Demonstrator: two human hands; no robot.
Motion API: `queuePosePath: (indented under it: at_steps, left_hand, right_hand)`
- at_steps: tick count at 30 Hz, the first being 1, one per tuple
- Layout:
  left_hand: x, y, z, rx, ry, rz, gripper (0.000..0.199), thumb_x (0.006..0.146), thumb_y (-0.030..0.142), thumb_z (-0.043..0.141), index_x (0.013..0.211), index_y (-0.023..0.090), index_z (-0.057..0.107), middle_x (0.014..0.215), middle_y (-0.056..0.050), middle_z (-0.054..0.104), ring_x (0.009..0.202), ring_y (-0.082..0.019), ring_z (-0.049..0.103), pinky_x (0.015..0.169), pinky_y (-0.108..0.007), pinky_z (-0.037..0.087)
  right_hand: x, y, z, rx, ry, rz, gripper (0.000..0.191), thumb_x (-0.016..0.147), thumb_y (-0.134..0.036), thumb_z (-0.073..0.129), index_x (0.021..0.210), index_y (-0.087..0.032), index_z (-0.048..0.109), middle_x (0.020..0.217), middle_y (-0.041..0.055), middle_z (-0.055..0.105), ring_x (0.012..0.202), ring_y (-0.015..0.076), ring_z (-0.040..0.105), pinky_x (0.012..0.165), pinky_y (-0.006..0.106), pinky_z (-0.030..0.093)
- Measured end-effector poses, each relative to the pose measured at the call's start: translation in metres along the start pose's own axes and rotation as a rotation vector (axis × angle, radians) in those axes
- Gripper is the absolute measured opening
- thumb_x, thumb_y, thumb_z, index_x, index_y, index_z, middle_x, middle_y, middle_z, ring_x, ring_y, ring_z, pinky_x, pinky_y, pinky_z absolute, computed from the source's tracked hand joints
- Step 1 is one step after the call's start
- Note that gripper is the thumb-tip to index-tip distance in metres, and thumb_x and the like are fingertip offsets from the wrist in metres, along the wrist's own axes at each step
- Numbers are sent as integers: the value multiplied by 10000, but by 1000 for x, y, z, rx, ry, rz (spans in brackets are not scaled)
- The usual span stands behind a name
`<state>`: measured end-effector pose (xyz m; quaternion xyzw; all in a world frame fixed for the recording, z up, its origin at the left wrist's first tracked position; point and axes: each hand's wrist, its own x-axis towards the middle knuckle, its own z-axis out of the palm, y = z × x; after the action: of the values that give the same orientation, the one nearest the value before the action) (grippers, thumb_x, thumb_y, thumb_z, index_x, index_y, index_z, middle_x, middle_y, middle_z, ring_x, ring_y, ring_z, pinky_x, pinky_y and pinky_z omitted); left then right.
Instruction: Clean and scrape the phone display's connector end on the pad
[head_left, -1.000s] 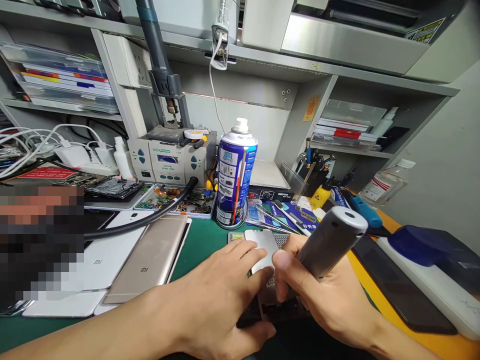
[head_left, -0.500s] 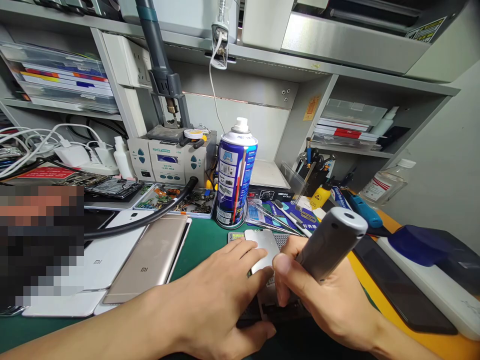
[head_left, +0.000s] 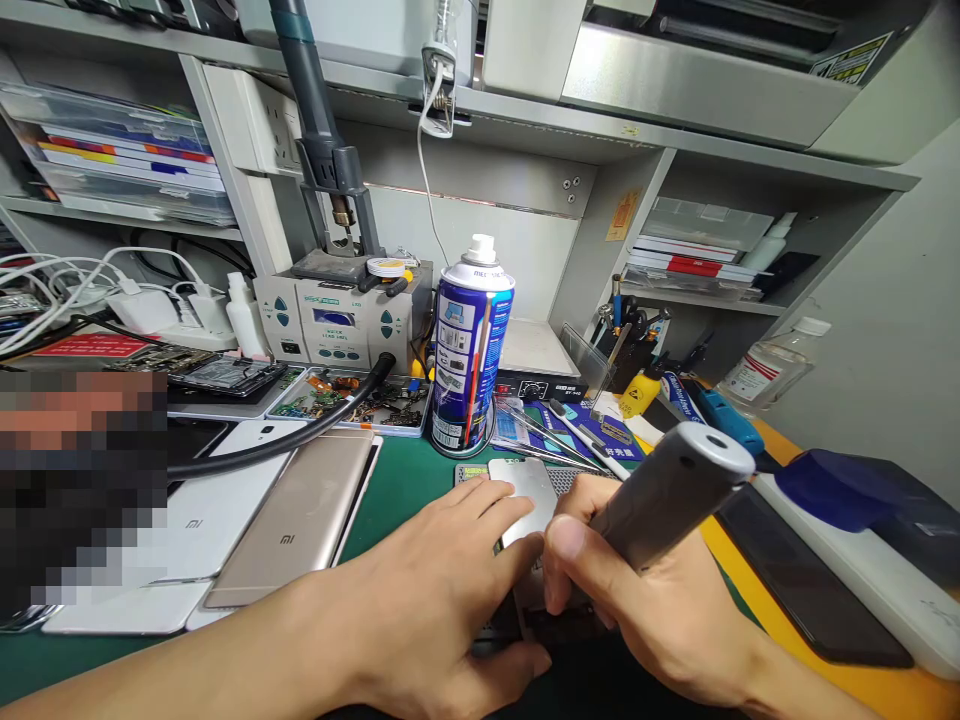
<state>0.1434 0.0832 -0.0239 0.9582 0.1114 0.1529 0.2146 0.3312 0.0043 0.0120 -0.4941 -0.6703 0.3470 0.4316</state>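
Observation:
My left hand [head_left: 442, 560] braces an opened phone [head_left: 525, 495] with a silver metal plate on the bench. Its fingers lie over the plate and the thumb is at the near side. My right hand [head_left: 652, 610] is closed around a grey electric screwdriver [head_left: 667, 500], which leans with its thick rear end up to the right. The screwdriver's tip, behind my fingers, is hidden over the lower part of the phone. Beneath the phone lies a perforated metal plate [head_left: 566, 482], mostly covered by the hands.
A blue spray can [head_left: 472, 350] stands just behind the hands. Phone back covers [head_left: 292, 530] and a black hose [head_left: 300, 440] lie left. Tweezers [head_left: 555, 435] and a toothbrush [head_left: 589, 440] lie behind; a dark phone [head_left: 817, 570] is at right. A pixelated area blocks the far left.
The screwdriver's rear end has tipped slightly to the right, with a small shift of my right hand. My left hand and the phone stay put.

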Motion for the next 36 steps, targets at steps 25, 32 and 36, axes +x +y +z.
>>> queuePosePath:
  at_steps: [25, 32, 36]
  left_hand:
    - [-3, 0, 1, 2, 10, -2, 346, 882, 396, 759, 1135, 213, 610, 1144, -73, 562, 1113, -299, 527, 1049, -489, 474]
    - [-2, -1, 1, 12, 12, -5, 352, 879, 407, 759, 1141, 215, 622, 1181, -83, 553, 1138, -311, 522, 1069, -505, 471]
    - [-2, -1, 2, 11, 15, -4, 365, 880, 408, 757, 1163, 220, 624, 1183, -83, 552, 1143, -314, 523, 1075, -515, 469]
  right_hand:
    - [2, 6, 1, 44, 44, -4, 568, 1074, -577, 593, 660, -189, 576, 523, -56, 470, 441, 77, 385, 399, 228, 278]
    - [1, 8, 1, 85, 19, 26, 577, 1066, -606, 591, 668, -190, 573, 552, -28, 549, 476, 91, 434, 434, 229, 322]
    - [1, 7, 2, 90, 17, 38, 581, 1053, -623, 605, 665, -193, 564, 549, -28, 551, 483, 95, 433, 450, 235, 329]
